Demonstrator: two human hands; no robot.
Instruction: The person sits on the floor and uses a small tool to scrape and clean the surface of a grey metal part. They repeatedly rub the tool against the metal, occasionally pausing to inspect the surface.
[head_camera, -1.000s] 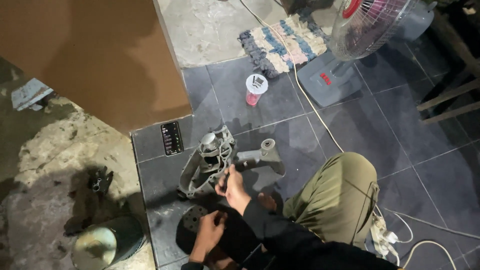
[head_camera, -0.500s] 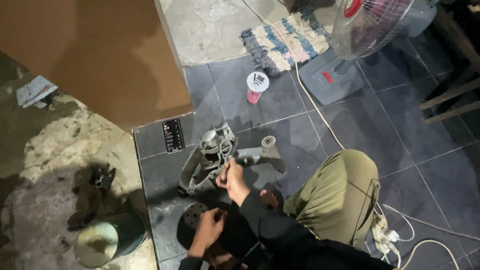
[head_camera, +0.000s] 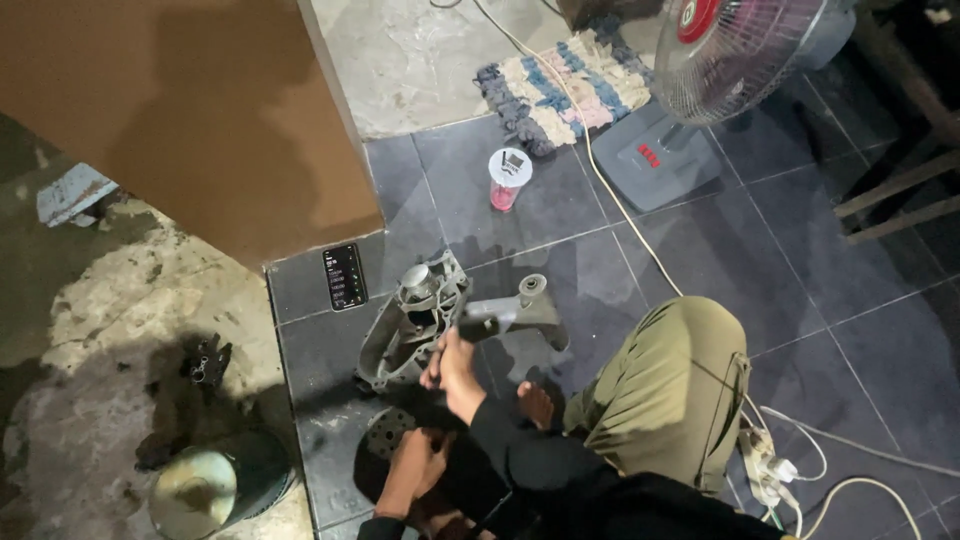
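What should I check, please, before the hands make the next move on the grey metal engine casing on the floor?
1. Right hand rests on the grey engine casing: ok.
2. Left hand lies on the dark round part near the knee: ok, though whether it grips is cannot tell.
3. Casing lies flat on the tiled floor: ok.
4. Phone lies close beside the casing and could be hit: not ok.
5. Plastic cup stands upright, apart from the work: ok.
6. White cable runs past the knee along the floor: not ok.
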